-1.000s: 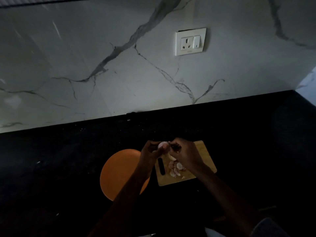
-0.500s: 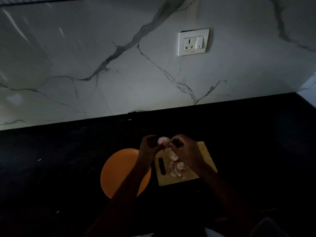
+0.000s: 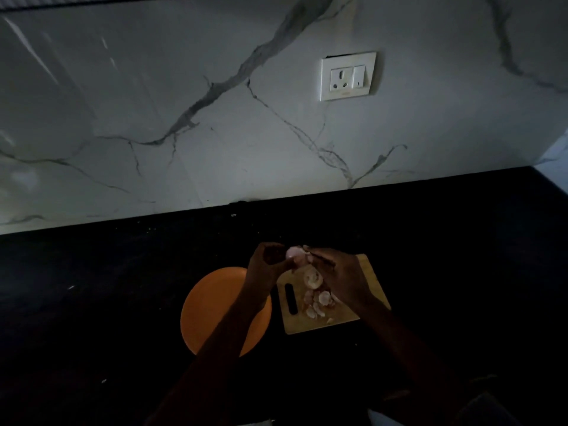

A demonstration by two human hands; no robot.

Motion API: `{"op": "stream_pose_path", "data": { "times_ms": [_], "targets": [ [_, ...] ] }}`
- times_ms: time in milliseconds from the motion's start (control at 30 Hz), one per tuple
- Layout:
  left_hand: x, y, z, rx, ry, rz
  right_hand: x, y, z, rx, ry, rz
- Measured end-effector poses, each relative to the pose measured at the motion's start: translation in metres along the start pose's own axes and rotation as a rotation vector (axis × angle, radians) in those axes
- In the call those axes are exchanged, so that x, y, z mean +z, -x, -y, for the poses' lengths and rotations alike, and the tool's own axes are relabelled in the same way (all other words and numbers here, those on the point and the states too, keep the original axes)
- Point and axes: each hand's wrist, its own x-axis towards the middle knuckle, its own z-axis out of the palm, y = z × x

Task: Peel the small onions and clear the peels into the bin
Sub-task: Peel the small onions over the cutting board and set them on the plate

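Onion, small and pale, sits pinched between both hands above the far edge of the wooden cutting board. The left hand curls its fingers round it; the right hand pinches at its skin, though dim light hides whether it also holds a tool. Loose peels lie on the board beneath the right wrist. An orange plate rests just left of the board, partly covered by the left forearm. The dark surface meets a marble wall carrying a socket.
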Motion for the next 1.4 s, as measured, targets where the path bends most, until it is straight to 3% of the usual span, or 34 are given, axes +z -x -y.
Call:
{"op": "stream_pose_path", "data": {
  "times_ms": [333,567,767,833,933,1167,1400],
  "targets": [
    [0.003,0.013,-0.004,0.008,0.054,0.056,0.003,-0.003,-0.001,0.074,0.062,-0.1],
    [-0.001,0.013,-0.004,-0.031,0.072,0.112,-0.002,-0.008,0.003,0.299,-0.097,-0.129],
    [-0.01,0.02,-0.012,-0.104,0.246,0.158,-0.014,0.0,-0.028,0.273,0.311,0.351],
    [-0.014,0.019,-0.014,-0.151,0.269,0.16,-0.015,0.006,-0.035,0.208,0.352,0.423],
    [-0.015,0.017,-0.017,-0.203,0.276,0.113,-0.016,0.007,-0.033,0.108,0.327,0.354],
    [-0.001,0.015,-0.025,-0.205,0.106,0.138,-0.008,-0.009,0.003,0.126,0.086,0.244],
    [0.003,0.016,-0.031,-0.103,-0.003,0.163,-0.003,-0.012,0.008,0.185,0.084,0.179]
  ]
}}
